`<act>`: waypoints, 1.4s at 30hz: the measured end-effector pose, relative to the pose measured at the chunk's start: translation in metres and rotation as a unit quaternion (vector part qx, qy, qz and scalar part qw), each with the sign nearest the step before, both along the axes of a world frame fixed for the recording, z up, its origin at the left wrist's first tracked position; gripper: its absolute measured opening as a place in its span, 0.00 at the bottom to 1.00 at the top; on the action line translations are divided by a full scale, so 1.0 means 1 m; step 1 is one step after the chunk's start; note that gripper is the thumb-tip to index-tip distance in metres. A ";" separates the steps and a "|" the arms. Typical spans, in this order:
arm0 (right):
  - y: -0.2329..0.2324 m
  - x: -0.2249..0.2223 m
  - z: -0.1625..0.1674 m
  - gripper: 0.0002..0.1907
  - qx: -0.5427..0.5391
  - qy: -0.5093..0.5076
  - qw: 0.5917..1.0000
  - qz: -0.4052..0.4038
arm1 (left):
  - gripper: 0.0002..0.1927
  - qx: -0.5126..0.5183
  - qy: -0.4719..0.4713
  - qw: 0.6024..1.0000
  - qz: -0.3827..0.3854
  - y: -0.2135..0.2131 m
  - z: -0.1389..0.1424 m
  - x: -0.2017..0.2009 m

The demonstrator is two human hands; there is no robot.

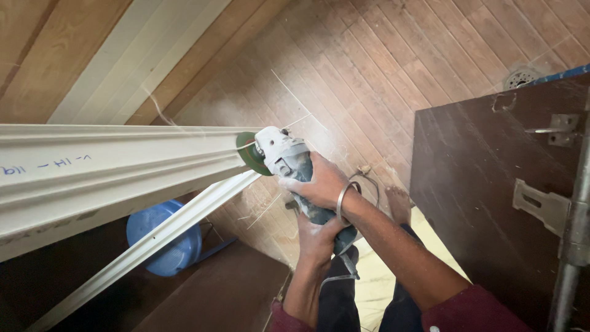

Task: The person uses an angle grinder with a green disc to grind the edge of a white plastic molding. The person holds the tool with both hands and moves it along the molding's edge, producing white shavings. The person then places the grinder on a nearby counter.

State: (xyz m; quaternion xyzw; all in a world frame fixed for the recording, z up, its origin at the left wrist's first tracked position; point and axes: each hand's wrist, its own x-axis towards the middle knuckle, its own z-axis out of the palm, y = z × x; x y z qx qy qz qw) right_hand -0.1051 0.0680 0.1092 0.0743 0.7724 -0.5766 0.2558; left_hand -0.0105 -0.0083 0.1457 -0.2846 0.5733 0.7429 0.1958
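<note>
Both my hands grip a grey-green angle grinder (289, 161). My right hand (316, 183), with a metal bangle on the wrist, wraps the grinder's body from above. My left hand (316, 237) clasps the rear of the handle from below. The grinder's green disc (249, 154) meets the end of a long white moulded profile (117, 169) that runs in from the left edge. A thinner white strip (153, 243) slants down to the lower left under the profile.
A dark brown door panel (479, 184) with metal hinges (539, 206) stands at the right beside a grey pipe (574, 246). A blue bucket (166, 237) sits below the profile. The wood-look tiled floor (381, 74) is dusty; a drain (521, 77) lies at the far right.
</note>
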 end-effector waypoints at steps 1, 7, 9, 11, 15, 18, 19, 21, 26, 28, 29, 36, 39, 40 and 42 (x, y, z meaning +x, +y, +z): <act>0.000 0.000 0.001 0.46 0.015 -0.014 1.000 0.006 | 0.23 0.003 0.008 1.000 0.001 0.000 0.001 -0.001; -0.001 -0.001 0.007 0.47 0.032 -0.037 0.999 0.012 | 0.23 0.025 0.026 0.999 0.008 0.000 0.006 -0.001; -0.001 -0.001 0.008 0.48 0.033 -0.037 0.999 0.009 | 0.21 0.027 0.024 0.999 0.000 -0.002 0.006 0.000; -0.001 -0.001 0.010 0.47 0.025 -0.027 0.999 0.006 | 0.20 0.024 0.004 1.000 -0.004 -0.003 0.006 0.000; -0.001 -0.001 0.012 0.47 0.028 -0.017 0.999 0.003 | 0.19 0.029 0.014 0.999 -0.001 -0.004 0.005 0.001; -0.002 -0.001 0.011 0.46 0.033 -0.029 0.999 0.004 | 0.18 0.012 0.006 1.000 -0.009 -0.005 0.003 0.001; -0.003 -0.001 0.010 0.46 0.037 -0.032 0.999 0.007 | 0.18 0.014 0.012 1.000 -0.008 -0.005 0.002 0.001; -0.004 -0.001 0.008 0.46 0.046 -0.038 0.998 0.010 | 0.18 0.020 0.024 1.000 -0.006 -0.006 0.001 0.000; -0.001 0.010 0.004 0.43 0.024 -0.043 0.999 -0.019 | 0.17 0.031 -0.020 0.999 -0.021 -0.004 0.006 0.009; 0.008 0.020 0.004 0.39 -0.011 -0.071 0.997 -0.035 | 0.16 0.026 -0.033 0.998 -0.038 0.001 0.007 0.017; 0.012 0.025 0.004 0.36 -0.043 -0.104 0.993 -0.047 | 0.15 0.025 -0.045 0.997 -0.050 0.004 0.006 0.019; 0.032 0.041 0.020 0.36 0.022 -0.026 0.995 -0.089 | 0.17 0.054 0.005 0.996 -0.072 0.011 0.004 0.029; 0.024 0.034 0.033 0.39 0.138 -0.012 0.990 -0.036 | 0.21 0.086 0.011 0.995 -0.039 0.012 0.010 0.029; 0.021 0.030 0.038 0.41 0.155 -0.032 0.987 -0.022 | 0.22 0.100 0.007 0.995 -0.025 0.011 0.011 0.027; 0.012 0.022 0.045 0.44 0.191 -0.071 0.979 0.004 | 0.24 0.131 -0.001 0.991 0.001 0.007 0.011 0.023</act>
